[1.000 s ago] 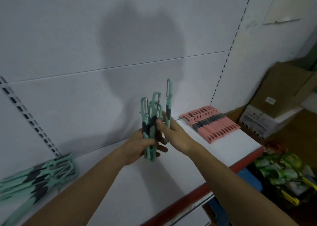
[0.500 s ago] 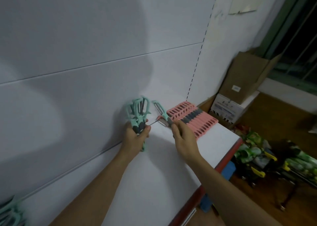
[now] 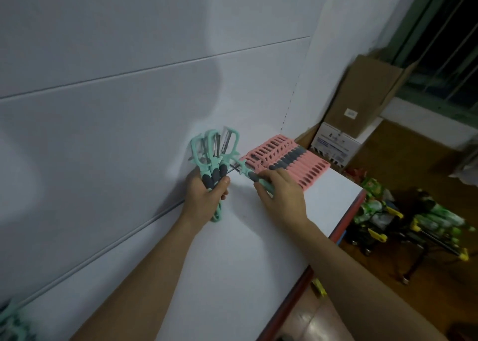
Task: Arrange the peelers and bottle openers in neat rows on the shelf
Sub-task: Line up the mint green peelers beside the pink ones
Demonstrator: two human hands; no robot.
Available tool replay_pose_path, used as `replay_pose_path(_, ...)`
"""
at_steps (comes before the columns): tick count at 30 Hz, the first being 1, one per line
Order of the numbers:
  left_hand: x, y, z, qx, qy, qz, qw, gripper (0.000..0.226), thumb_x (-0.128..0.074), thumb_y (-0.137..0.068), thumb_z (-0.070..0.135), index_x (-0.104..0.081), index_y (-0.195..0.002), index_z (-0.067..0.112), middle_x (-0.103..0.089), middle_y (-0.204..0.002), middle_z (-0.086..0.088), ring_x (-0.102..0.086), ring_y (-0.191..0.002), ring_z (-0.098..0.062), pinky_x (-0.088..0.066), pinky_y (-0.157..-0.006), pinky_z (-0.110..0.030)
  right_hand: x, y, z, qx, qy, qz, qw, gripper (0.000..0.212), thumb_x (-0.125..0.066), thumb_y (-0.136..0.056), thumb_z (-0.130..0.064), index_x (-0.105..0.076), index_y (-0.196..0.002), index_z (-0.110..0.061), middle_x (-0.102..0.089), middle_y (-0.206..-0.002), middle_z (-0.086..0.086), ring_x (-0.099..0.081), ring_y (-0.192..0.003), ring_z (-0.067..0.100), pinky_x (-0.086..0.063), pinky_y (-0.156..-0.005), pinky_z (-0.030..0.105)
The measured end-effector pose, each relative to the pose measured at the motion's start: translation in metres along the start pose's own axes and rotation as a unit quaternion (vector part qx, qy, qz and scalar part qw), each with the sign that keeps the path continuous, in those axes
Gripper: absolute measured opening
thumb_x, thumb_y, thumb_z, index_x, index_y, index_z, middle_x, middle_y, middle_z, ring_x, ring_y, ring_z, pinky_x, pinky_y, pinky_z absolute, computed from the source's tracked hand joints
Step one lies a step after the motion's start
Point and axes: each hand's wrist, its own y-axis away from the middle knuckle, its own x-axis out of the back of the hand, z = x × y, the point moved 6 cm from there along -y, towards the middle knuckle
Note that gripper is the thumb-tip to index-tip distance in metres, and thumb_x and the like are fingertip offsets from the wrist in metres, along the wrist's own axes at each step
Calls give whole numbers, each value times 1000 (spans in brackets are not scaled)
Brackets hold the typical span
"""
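Observation:
My left hand (image 3: 207, 196) grips a bunch of several mint-green peelers (image 3: 213, 150) with dark grips, their heads pointing up near the back panel. My right hand (image 3: 280, 196) holds a single green peeler (image 3: 245, 172) low over the white shelf (image 3: 232, 263), its head pointing left toward the bunch. Just right of it lies a neat row of pink peelers (image 3: 292, 159) with grey grips, at the shelf's far right end. More green peelers (image 3: 11, 322) show at the bottom left edge.
The shelf has a red front edge (image 3: 346, 219). Beyond its right end stand a brown cardboard box (image 3: 367, 95) and a white carton (image 3: 336, 144). Green packaged goods (image 3: 375, 198) lie on the floor below right.
The view swung right and closer. My right hand drew one green peeler from the bunch and lowered it toward the shelf beside the pink row. My left hand keeps the rest.

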Motion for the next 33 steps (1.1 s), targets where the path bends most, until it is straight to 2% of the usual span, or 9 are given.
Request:
replay_pose_path(3,2,0,-1,-6,-5,6,1000,15,-73,-89,-1,-67,-102,4,-72,-77,9,-68,-71,-4,-54,-62,-19,4,-2,7,30,52,17,998,22,-68,-93,-30,-74,-109,-17,-70,-101,1,-59,-91,21,-51,-76,36)
replay_pose_path(6,2,0,0,-3,-2,2,1000,14,-75,-87,0,-69,-98,7,-73,-79,12,-70,-76,-2,-54,-64,-18,2,-2,11,26,75,22,997,22,-68,-93,-31,-74,-109,-17,-71,-102,1,-59,-92,21,-50,-80,37)
replay_pose_path(13,3,2,-3,-5,12,4,1000,23,-77,-82,9,-71,-84,32,-75,-83,13,-71,-76,-4,-55,-65,-18,-2,-4,18,-7,94,28,995,23,-67,-93,-34,-73,-109,-19,-67,-104,-1,-56,-96,21,-43,-81,37)
replay_pose_path(16,3,2,-2,-9,6,7,1000,23,-77,-84,3,-68,-81,25,-76,-86,11,-71,-78,-6,-55,-66,-18,-4,-2,21,-22,93,11,995,25,-65,-95,-38,-74,-111,-22,-68,-105,-3,-54,-97,19,-40,-82,36)
replay_pose_path(19,-4,2,-2,-8,-3,-5,1000,35,-73,-87,-7,-67,-73,25,-71,-76,15,-72,-84,-2,-55,-68,-18,-8,-4,26,-44,80,-6,996,27,-63,-95,-43,-74,-113,-26,-68,-108,-5,-53,-100,17,-43,-86,37)
replay_pose_path(24,-14,-1,0,9,-2,-43,999,16,-75,-88,0,-70,-91,16,-74,-82,18,-70,-82,3,-53,-69,-15,-7,-7,33,-74,26,-1,997,29,-68,-91,-47,-76,-111,-27,-69,-104,-6,-52,-96,15,-46,-85,38)
replay_pose_path(27,-16,-11,3,10,19,-25,999,21,-74,-87,-3,-72,-89,17,-77,-88,13,-72,-84,-1,-54,-69,-16,-8,-8,35,-79,13,3,997,29,-70,-89,-47,-76,-110,-27,-68,-103,-6,-51,-95,15,-46,-83,37)
replay_pose_path(30,-19,-15,0,6,22,-28,999,34,-75,-85,-5,-72,-78,28,-76,-88,12,-74,-93,-6,-55,-72,-19,-8,-10,37,-87,7,-6,996,29,-73,-87,-46,-76,-108,-27,-68,-103,-6,-50,-95,16,-43,-82,36)
replay_pose_path(33,-18,-15,-9,13,21,-24,999,31,-79,-81,-1,-74,-92,27,-78,-92,5,-76,-92,-13,-57,-69,-21,-7,-10,37,-91,8,-17,996,29,-74,-87,-45,-75,-110,-27,-67,-106,-6,-48,-98,15,-41,-83,35)
